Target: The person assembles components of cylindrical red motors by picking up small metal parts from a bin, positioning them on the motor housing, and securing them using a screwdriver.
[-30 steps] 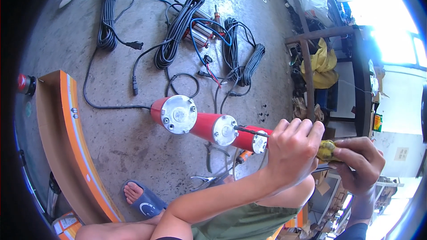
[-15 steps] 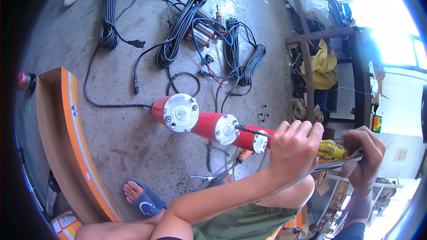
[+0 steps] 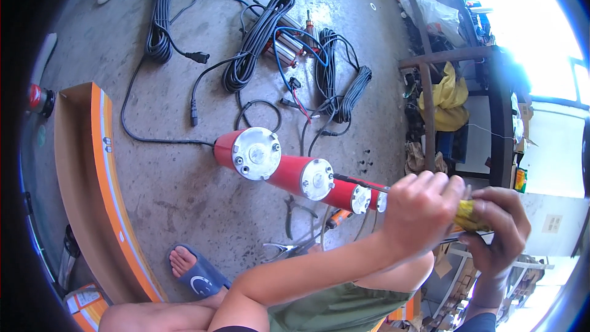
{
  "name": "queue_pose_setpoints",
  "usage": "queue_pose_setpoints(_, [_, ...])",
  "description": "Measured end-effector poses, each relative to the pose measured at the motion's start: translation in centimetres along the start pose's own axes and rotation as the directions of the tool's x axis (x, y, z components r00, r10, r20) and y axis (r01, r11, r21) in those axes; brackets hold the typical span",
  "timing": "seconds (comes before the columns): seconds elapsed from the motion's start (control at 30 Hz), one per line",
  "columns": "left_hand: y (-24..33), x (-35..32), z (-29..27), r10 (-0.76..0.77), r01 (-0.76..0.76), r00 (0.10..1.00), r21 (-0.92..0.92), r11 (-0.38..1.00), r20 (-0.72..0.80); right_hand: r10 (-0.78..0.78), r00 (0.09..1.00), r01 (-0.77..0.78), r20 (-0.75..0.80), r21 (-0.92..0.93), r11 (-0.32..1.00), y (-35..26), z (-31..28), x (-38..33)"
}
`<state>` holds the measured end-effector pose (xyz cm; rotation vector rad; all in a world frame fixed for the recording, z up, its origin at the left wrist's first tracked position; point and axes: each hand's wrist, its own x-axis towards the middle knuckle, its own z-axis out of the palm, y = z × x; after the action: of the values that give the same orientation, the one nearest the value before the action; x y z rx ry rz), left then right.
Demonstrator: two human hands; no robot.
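My left hand point(image 3: 421, 209) is closed in a fist around a thin dark cable point(image 3: 359, 182) that runs in from the left. My right hand point(image 3: 499, 227) sits right against it and grips a small yellow object point(image 3: 470, 215), whose shape is mostly hidden by both hands. Just left of my hands, a row of red cylindrical motors with silver end caps lies on the concrete floor: a big one point(image 3: 253, 152), a second point(image 3: 306, 177) and a smaller third point(image 3: 349, 197). More of the row is hidden behind my left hand.
Several coils of black cable point(image 3: 252, 43) and a blue wire lie on the floor beyond the motors. An orange-edged wooden board point(image 3: 104, 197) stands at left. Pliers point(image 3: 279, 249) and an orange-handled tool point(image 3: 335, 218) lie near my sandalled foot point(image 3: 195, 273). A metal rack point(image 3: 430, 61) with yellow cloth point(image 3: 452, 95) stands at right.
My right hand pulled away to the right with the yellow object half a second ago and has come back against my left hand. The left hand stayed nearly still.
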<state>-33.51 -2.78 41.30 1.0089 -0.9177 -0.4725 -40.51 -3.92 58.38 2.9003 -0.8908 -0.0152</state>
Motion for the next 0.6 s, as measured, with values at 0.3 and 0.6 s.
queue_pose_setpoints(0.3, [0.3, -0.3, -1.2, -0.022, 0.026, 0.999, 0.084, 0.996, -0.046, -0.018, 0.999, 0.017, 0.026, 0.048, 0.999, -0.3, 0.2, 0.2])
queue_pose_setpoints(0.6, [-0.2, -0.7, -2.3, -0.032, 0.027, 0.999, 0.124, 0.992, 0.039, -0.043, 0.999, 0.042, 0.014, 0.072, 0.997, -0.2, 1.1, 0.3])
